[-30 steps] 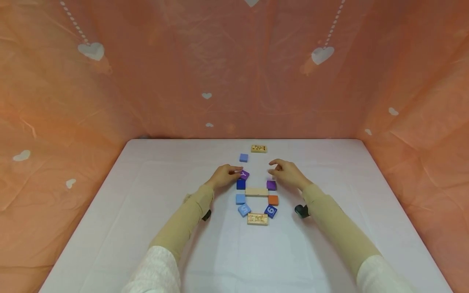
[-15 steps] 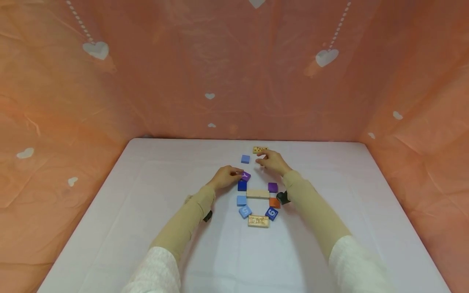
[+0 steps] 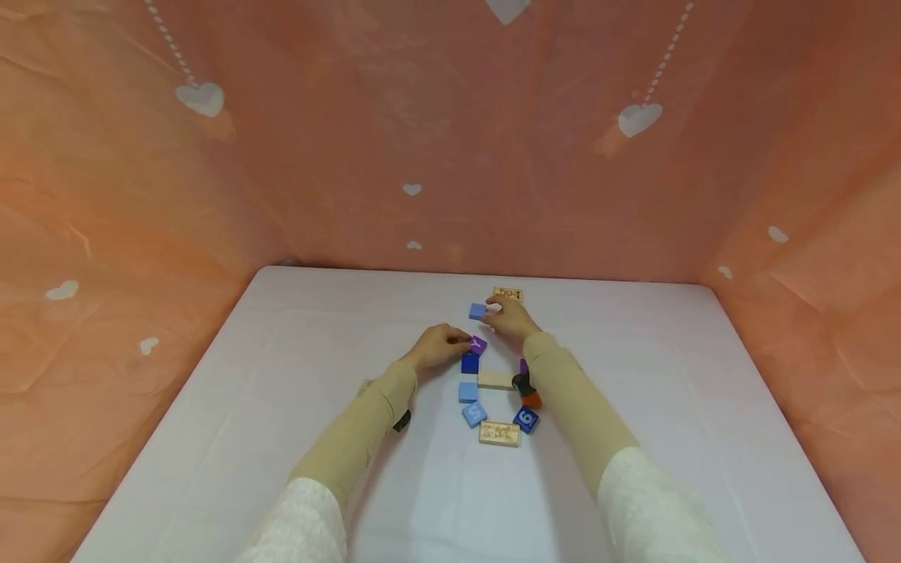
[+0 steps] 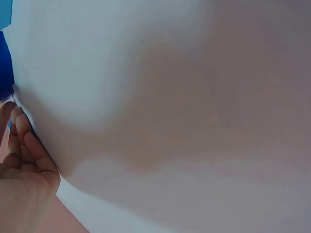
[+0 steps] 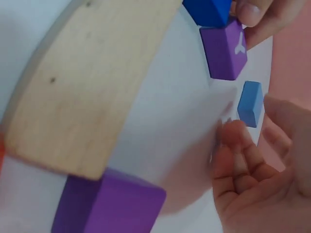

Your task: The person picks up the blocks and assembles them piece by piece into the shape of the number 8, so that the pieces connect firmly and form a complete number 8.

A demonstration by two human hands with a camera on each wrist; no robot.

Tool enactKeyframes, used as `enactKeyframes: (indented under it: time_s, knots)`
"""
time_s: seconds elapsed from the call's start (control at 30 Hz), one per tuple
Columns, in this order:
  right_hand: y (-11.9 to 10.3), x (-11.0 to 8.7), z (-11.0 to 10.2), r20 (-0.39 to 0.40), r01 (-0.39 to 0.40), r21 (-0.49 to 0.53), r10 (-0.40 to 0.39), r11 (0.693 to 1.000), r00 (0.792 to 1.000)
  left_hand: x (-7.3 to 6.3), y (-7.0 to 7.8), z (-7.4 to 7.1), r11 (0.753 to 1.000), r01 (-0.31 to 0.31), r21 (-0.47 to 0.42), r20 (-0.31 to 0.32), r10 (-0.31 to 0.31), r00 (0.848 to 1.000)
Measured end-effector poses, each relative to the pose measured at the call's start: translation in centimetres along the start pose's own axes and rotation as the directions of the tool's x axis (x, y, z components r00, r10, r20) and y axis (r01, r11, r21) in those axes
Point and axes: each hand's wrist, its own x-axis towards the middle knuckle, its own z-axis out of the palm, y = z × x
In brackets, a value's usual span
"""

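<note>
My left hand (image 3: 435, 347) holds the corner of a purple block with a white Y (image 3: 479, 346), its thumb and fingertips at the block's left side. A dark blue block (image 3: 469, 363) lies just below that one. My right hand (image 3: 511, 320) reaches to a light blue block (image 3: 477, 311) farther back. In the right wrist view, the same light blue block (image 5: 250, 104) stands near the thumb and curved fingers, which look apart around it. The left wrist view shows the left hand (image 4: 29, 165) at its edge, with the purple block mostly out of view.
A plain wooden plank (image 3: 495, 381) lies mid-table, with a purple block (image 5: 116, 204) by its right end. Nearer are light blue blocks (image 3: 468, 392), a blue 6 block (image 3: 525, 419), an orange block (image 3: 531, 400) and a printed wooden block (image 3: 500, 434). Another printed block (image 3: 508, 294) lies at the back.
My right hand has moved left and away from me, from beside the right purple block to the light blue block. The left hand stays at the Y block. The head view shifts slightly.
</note>
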Motion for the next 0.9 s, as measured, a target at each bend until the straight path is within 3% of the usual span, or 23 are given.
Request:
enactKeyframes:
  time_s: [0.27, 0.6, 0.9]
  knots:
    - [0.4, 0.6, 0.5, -0.005, -0.046, -0.088, 0.045, 0.995, 0.999, -0.2, 0.4, 0.4, 1.0, 0.016, -0.019, 0.011, -0.016, 1.0]
    - [0.3, 0.5, 0.8, -0.083, 0.021, -0.176, -0.036, 0.984, 0.996, -0.2, 0.5, 0.1, 1.0, 0.0, -0.016, 0.006, 0.0, 1.0]
    - [1.1, 0.4, -0.1, -0.062, 0.037, -0.226, -0.053, 0.973, 0.997, -0.2, 0.2, -0.2, 1.0, 0.017, -0.01, 0.002, -0.017, 1.0]
